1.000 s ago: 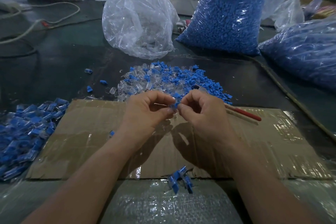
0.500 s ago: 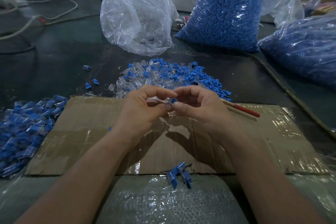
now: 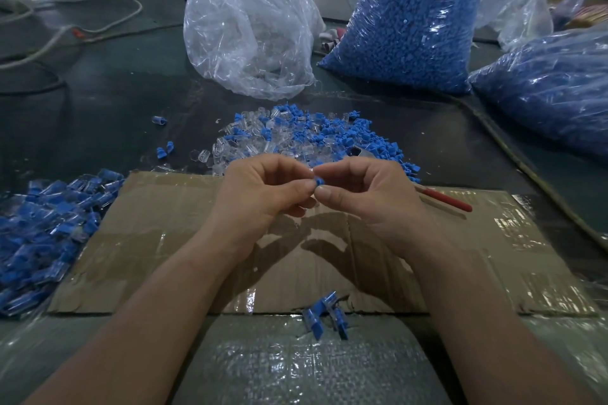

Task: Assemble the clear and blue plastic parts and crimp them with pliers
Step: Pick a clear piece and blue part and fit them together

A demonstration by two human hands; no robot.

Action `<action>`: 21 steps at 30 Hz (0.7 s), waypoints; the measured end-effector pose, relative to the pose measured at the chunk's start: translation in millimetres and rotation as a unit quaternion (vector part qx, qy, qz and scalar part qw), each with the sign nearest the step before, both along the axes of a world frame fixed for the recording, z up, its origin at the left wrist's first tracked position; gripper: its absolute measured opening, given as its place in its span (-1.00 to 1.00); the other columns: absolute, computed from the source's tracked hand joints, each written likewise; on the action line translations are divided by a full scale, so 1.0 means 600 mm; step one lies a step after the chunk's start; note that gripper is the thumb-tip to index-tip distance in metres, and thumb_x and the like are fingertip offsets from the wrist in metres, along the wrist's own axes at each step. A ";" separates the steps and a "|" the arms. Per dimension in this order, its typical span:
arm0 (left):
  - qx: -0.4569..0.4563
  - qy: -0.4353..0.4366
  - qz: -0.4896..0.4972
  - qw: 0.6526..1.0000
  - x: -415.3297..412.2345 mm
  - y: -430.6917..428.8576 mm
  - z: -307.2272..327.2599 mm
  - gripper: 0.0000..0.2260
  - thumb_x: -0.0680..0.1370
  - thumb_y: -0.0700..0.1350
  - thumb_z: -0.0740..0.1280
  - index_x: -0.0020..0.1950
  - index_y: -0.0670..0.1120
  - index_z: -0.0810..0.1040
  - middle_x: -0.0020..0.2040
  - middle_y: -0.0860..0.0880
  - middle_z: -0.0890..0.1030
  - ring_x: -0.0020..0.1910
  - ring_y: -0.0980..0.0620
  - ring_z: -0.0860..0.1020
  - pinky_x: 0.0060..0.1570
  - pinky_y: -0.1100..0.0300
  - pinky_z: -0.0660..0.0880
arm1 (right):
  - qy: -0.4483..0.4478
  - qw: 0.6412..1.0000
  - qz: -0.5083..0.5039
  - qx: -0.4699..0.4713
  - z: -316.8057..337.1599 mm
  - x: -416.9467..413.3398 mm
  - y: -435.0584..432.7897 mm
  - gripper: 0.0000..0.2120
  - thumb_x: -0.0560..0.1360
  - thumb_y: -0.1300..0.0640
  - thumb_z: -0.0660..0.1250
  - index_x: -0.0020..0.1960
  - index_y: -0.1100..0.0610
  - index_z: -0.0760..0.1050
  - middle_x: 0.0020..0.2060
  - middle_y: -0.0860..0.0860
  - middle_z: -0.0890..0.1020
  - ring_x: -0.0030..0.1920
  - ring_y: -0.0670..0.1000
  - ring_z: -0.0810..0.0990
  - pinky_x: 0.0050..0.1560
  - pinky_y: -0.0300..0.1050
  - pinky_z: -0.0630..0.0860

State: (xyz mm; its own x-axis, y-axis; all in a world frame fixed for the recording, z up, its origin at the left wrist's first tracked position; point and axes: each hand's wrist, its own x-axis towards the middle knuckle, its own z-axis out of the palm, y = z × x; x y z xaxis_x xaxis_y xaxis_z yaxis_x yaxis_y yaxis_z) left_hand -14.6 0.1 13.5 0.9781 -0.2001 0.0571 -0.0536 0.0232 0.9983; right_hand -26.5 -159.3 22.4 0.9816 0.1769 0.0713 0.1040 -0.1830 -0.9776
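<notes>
Looking past the hands, I am seeing a clear bag [image 3: 250, 33] holding only a few clear pieces, and beside it a tall bag [image 3: 408, 33] packed with blue ones. Over the cardboard [image 3: 164, 240] the left hand [image 3: 263, 194] and right hand [image 3: 365, 197] are hovering together, both pinching one small blue part [image 3: 318, 181] at the fingertips. It is showing too small for me to tell its long axis.

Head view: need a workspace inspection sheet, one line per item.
Surface: taped cardboard sheet on dark table.
Job's things: blue part; mixed pile of clear and blue parts behind; finished pieces at left; red tool handle right of the hands.
Clutter: stray pieces left of the pile.
Hands: left hand and right hand both pinch the blue part.
Cables: pale cable far left; dark cord at right.
Surroundings: clear bag, two bags of blue parts.
</notes>
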 end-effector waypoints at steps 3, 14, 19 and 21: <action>0.003 0.001 0.005 1.000 0.000 0.000 0.001 -0.89 0.39 -0.33 0.40 -0.27 -0.14 0.59 -0.40 -0.05 0.64 -0.43 0.10 0.59 -0.41 0.34 0.51 | -0.004 1.000 0.015 -0.004 -0.001 0.002 0.002 -0.77 0.22 0.11 0.43 -0.13 -0.01 0.56 -0.27 -0.19 0.67 -0.18 -0.19 0.64 -0.19 -0.40 0.51; -0.065 0.099 -0.010 0.993 0.010 0.004 -0.005 -0.96 0.21 -0.23 0.42 -0.38 -0.13 0.61 -0.43 -0.11 0.61 -0.49 0.06 0.57 -0.49 0.32 0.49 | -0.200 0.975 -0.034 -0.086 -0.029 0.008 0.009 -0.77 0.33 0.25 0.46 -0.03 0.05 0.62 -0.24 -0.14 0.66 -0.18 -0.17 0.64 -0.16 -0.35 0.54; -0.087 0.124 -0.035 0.988 0.013 0.003 -0.006 -0.97 0.18 -0.24 0.42 -0.42 -0.12 0.64 -0.42 -0.12 0.61 -0.49 0.06 0.57 -0.50 0.32 0.49 | -0.279 0.951 -0.036 -0.128 -0.029 0.008 0.006 -0.73 0.34 0.26 0.45 0.03 0.12 0.59 -0.20 -0.14 0.63 -0.18 -0.19 0.63 -0.16 -0.38 0.53; -0.091 0.129 -0.035 0.987 0.014 0.002 -0.007 -0.97 0.18 -0.25 0.42 -0.42 -0.14 0.63 -0.42 -0.13 0.61 -0.49 0.05 0.57 -0.50 0.32 0.49 | -0.290 0.947 -0.035 -0.136 -0.029 0.009 0.004 -0.73 0.33 0.28 0.45 0.02 0.15 0.59 -0.20 -0.13 0.62 -0.17 -0.20 0.62 -0.15 -0.40 0.52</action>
